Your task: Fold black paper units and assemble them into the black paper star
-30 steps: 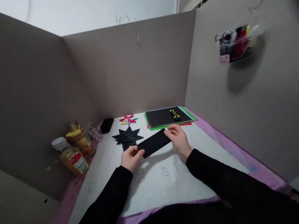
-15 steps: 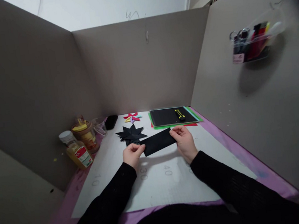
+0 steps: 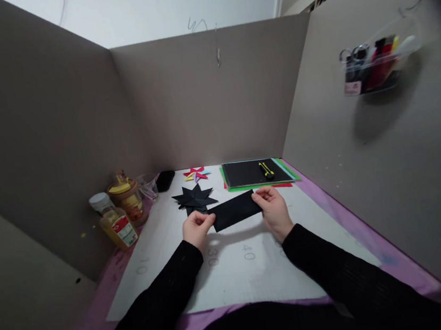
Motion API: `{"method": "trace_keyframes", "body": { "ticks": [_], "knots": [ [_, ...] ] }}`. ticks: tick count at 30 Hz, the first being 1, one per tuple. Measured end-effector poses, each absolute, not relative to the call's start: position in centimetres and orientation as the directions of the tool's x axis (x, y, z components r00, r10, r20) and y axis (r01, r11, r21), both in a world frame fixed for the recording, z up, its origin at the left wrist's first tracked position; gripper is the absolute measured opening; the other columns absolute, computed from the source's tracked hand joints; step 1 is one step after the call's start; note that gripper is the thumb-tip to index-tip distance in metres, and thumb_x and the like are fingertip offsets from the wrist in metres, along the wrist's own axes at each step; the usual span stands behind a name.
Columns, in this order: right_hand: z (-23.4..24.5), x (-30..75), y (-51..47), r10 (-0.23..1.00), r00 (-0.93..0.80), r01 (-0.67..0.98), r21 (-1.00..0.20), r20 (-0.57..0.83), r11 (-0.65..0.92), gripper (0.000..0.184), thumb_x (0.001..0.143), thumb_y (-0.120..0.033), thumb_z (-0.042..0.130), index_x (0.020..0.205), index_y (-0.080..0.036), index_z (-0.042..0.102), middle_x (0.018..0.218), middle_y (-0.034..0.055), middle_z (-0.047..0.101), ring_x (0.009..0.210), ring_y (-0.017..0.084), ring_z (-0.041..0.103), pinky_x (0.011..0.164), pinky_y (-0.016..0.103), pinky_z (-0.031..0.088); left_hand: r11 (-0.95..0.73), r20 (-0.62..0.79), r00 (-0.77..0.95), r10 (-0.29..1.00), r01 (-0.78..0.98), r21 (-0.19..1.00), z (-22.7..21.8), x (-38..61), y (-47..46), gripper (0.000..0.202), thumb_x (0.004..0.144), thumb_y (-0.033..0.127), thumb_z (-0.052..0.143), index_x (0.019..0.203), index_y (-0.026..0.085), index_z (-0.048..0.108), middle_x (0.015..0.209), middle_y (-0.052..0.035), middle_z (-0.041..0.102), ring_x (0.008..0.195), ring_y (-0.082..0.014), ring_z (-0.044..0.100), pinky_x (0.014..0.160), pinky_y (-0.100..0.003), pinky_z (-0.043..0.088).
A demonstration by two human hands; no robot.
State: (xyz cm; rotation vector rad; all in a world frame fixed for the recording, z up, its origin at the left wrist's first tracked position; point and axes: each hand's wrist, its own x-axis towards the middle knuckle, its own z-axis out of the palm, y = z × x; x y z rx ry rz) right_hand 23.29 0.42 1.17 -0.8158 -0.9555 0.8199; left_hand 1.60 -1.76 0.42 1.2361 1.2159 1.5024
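Note:
A black strip of paper (image 3: 236, 211) is stretched between my two hands above the white mat (image 3: 235, 281). My left hand (image 3: 197, 228) pinches its left end between thumb and fingers. The right end is pinched by my right hand (image 3: 275, 209), held a little higher, so the strip slants up to the right. Just behind my left hand lies a black folded paper star (image 3: 195, 196), with more black paper partly under it. Farther back is a small multicoloured paper star (image 3: 196, 175).
A yellow-and-black cutter (image 3: 266, 170) lies on a stack of coloured paper sheets (image 3: 243, 174) at the back right. Along the left stand a glue bottle (image 3: 119, 225), a brown lidded cup (image 3: 128, 197) and a clear cup (image 3: 148, 186), near a black phone (image 3: 165, 181). A clear tool holder (image 3: 377, 68) hangs on the right panel.
The whole view has shifted very slightly. Both hands keep the same pinch on the black strip, and nothing else has visibly moved.

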Motion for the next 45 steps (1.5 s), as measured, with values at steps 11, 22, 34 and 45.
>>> {"method": "trace_keyframes", "body": {
  "ticks": [11, 22, 34, 45],
  "knots": [
    [1.1, 23.4, 0.5, 0.868, 0.341, -0.2, -0.874, 0.362, 0.443, 0.025, 0.063, -0.032, 0.072, 0.078, -0.021, 0.055, 0.069, -0.0022, 0.056, 0.063, 0.013, 0.052, 0.064, 0.028, 0.042, -0.2, 0.197, -0.188, 0.962, -0.001, 0.98, 0.7, 1.7, -2.0, 0.032, 0.057, 0.034, 0.075, 0.059, 0.017, 0.048, 0.061, 0.0024, 0.062, 0.053, -0.0095, 0.054, 0.053, -0.022, 0.042],
    [1.1, 23.3, 0.4, 0.871, 0.341, -0.233, -0.865, 0.354, 0.443, 0.023, 0.064, -0.028, 0.072, 0.078, -0.021, 0.056, 0.069, -0.0025, 0.056, 0.064, 0.012, 0.052, 0.064, 0.028, 0.041, -0.198, 0.191, -0.169, 0.967, -0.025, 0.98, 0.6, 1.6, -1.9, 0.031, 0.06, 0.032, 0.074, 0.058, 0.017, 0.047, 0.06, 0.003, 0.062, 0.054, -0.0101, 0.054, 0.055, -0.023, 0.042],
    [0.5, 23.2, 0.5, 0.912, 0.278, -0.146, -0.925, 0.302, 0.35, 0.024, 0.066, -0.029, 0.068, 0.081, -0.019, 0.052, 0.062, -0.0053, 0.054, 0.056, 0.01, 0.049, 0.057, 0.023, 0.037, -0.13, 0.133, -0.167, 0.977, 0.024, 0.991, 0.3, 1.1, -1.0, 0.033, 0.057, 0.033, 0.073, 0.061, 0.017, 0.044, 0.049, 0.005, 0.055, 0.045, -0.0082, 0.05, 0.048, -0.02, 0.039],
    [-1.4, 22.2, 1.5, 0.997, -0.001, 0.108, -0.991, 0.079, 0.079, 0.022, 0.057, -0.02, 0.059, 0.072, -0.02, 0.043, 0.044, -0.0114, 0.04, 0.038, 0.007, 0.036, 0.04, 0.019, 0.026, 0.125, -0.116, -0.049, 0.992, 0.483, 0.867, -0.8, -1.8, 1.1, 0.026, 0.056, 0.018, 0.066, 0.066, 0.019, 0.042, 0.043, 0.0056, 0.052, 0.037, -0.0096, 0.046, 0.039, -0.019, 0.031]
  ]
}}
